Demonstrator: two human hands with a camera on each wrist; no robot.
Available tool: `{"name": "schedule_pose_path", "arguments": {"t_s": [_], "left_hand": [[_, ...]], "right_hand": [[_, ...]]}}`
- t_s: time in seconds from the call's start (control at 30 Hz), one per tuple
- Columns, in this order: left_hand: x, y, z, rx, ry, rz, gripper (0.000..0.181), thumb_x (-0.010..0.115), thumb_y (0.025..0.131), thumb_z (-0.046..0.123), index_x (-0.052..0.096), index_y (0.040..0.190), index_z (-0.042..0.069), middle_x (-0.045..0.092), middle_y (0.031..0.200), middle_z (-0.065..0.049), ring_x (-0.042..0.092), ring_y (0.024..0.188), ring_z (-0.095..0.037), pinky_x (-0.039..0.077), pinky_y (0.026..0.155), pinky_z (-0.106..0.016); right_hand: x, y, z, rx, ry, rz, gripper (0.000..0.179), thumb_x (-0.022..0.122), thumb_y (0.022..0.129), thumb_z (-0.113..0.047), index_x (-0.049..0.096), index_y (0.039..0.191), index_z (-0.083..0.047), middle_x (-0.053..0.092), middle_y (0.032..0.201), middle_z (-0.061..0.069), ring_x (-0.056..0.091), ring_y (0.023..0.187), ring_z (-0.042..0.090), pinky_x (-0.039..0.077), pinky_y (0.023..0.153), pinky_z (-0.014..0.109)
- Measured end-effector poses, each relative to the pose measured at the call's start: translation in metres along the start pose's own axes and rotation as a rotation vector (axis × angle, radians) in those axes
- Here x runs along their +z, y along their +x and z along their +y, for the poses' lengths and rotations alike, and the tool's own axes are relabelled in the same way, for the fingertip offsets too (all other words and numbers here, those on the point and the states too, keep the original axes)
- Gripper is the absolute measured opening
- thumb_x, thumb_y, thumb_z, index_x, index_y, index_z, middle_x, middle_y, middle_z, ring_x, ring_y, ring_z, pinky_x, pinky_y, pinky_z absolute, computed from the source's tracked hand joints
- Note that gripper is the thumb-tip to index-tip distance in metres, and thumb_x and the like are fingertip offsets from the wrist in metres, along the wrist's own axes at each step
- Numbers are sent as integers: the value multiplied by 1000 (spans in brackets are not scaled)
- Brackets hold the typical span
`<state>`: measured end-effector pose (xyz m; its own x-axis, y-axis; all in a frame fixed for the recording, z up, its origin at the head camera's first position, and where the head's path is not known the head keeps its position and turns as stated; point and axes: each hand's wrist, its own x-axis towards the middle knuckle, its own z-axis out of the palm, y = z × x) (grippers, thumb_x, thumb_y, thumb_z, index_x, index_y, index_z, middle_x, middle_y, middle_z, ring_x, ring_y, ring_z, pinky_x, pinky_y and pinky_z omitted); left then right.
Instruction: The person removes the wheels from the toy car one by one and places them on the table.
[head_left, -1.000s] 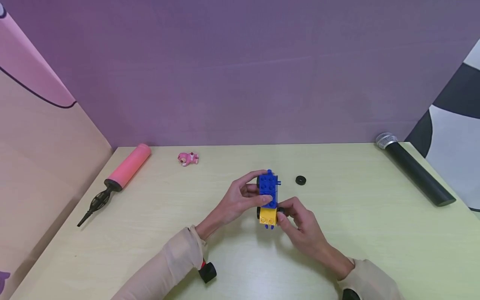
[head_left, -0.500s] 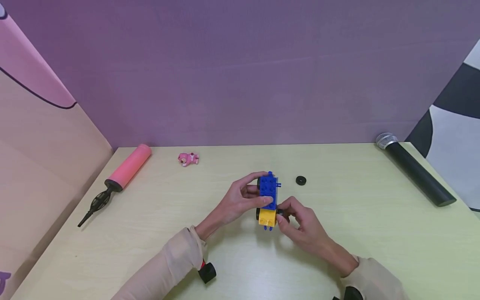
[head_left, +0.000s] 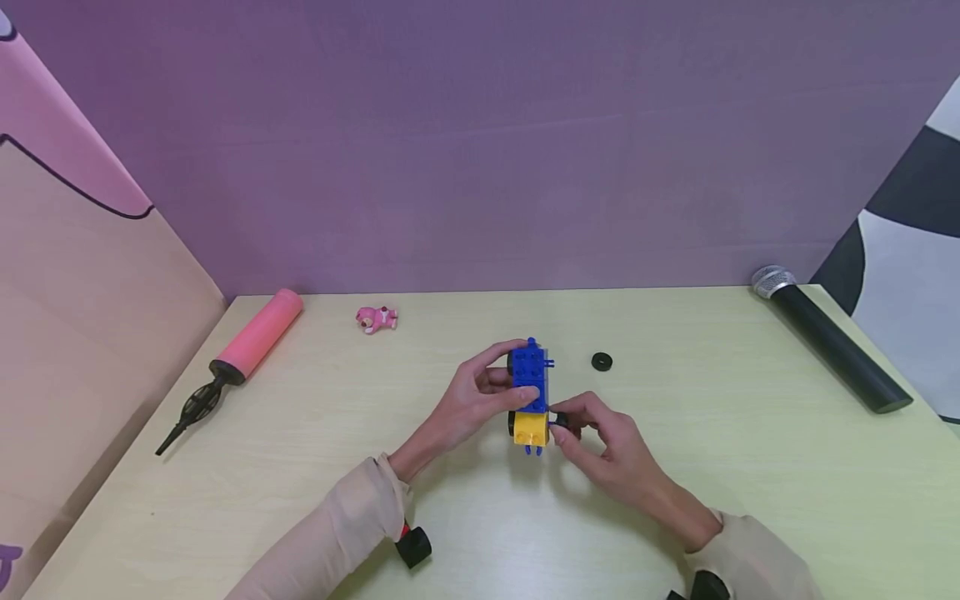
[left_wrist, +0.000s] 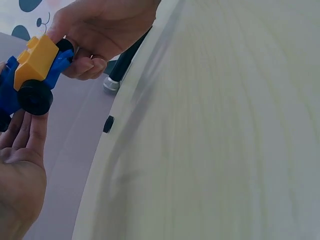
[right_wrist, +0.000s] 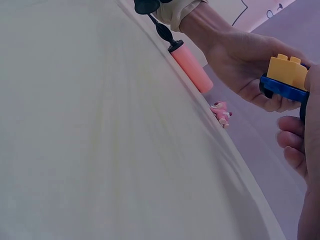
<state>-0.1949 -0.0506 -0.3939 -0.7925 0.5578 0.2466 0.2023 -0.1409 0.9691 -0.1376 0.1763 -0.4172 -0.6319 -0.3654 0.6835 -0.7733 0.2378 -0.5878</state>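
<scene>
A toy car of blue and yellow building blocks (head_left: 530, 371) is held above the table by my left hand (head_left: 468, 400), thumb on its blue top and fingers along its far end and left side. My right hand (head_left: 611, 450) pinches a small black wheel (head_left: 562, 420) at the car's right side, beside the yellow block (head_left: 531, 429). A bit of blue axle shows between wheel and body. Black wheels sit on the left side, one clear in the left wrist view (left_wrist: 35, 97). Farther up the right side, a blue axle stub (head_left: 551, 363) is bare.
A loose black wheel (head_left: 602, 362) lies on the table beyond my right hand. Around it are a pink bear figure (head_left: 377, 319), a pink balloon pump (head_left: 262, 333) and a microphone (head_left: 832, 342). A black and red object (head_left: 414, 547) is partly under my left sleeve.
The car has shifted slightly left in my left hand's grip. A gap with blue axle now shows between the car body and the wheel in my right hand.
</scene>
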Motion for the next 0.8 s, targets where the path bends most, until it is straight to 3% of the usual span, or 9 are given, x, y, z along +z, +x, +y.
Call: {"name": "schedule_pose_path", "arguments": {"t_s": [0.3,0.5,0.8], "left_hand": [[-4,-3,2,-24,26,59,87,80,88,54,46,154,8,69,121,-24,69,105,-27,57,95,-41],[-7,-3,1,-15,13,63,84,79,90,49,45,155,7,69,121,-25,69,102,-25,57,95,-41],[-10,-4,1,-13,2,58,78,76,95,41,43,155,3,68,124,-26,69,106,-29,57,96,-42]], "right_hand": [[-6,-4,0,12,-133,15,21,69,101,-12,63,117,0,64,86,-6,57,76,9,49,65,24],[-9,-6,2,2,-252,30,43,54,108,-43,64,117,-2,62,83,-10,55,72,6,47,60,20],[-17,-7,8,-52,-335,47,49,52,107,-46,66,115,0,58,82,-10,55,70,8,46,60,18]]}}
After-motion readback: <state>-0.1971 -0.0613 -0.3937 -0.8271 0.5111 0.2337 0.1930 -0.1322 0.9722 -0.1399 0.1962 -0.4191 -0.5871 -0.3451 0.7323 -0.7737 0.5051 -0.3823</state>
